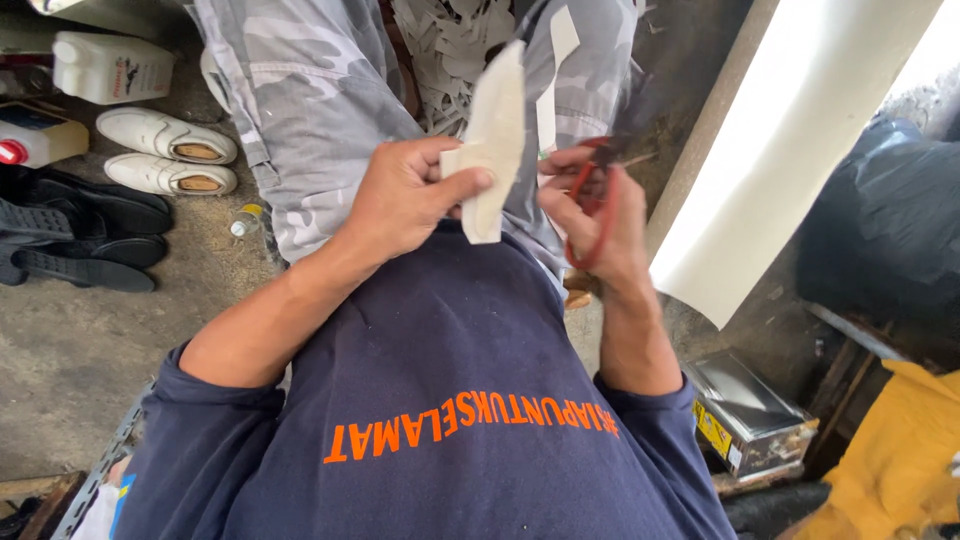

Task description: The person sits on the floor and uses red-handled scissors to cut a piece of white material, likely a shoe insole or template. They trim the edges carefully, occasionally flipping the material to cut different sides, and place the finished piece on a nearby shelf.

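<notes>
A big white roll [800, 150] leans at the person's right side, going from the top corner down to the floor. The person sits in a dark blue shirt [440, 400] and grey camouflage trousers [310, 110]. A heap of white scraps [445, 60] lies between the knees. On the floor at the left there are black shoes [75, 240], then white shoes [165, 150], and behind them a white canister [110, 68]. A metal box [750, 410] stands low at the right, near a yellow cloth [890, 460].

Over the lap, the left hand [400, 200] is closed on a cream sheet piece [495, 140]; the thumb presses on its lower edge and the piece stands up from the hand. Just beside it, the right hand [590, 215] is closed around red-handled scissors [597, 200], with fingers through the loops. The blades point up, close to the right edge of the piece; I cannot tell if they touch it.
</notes>
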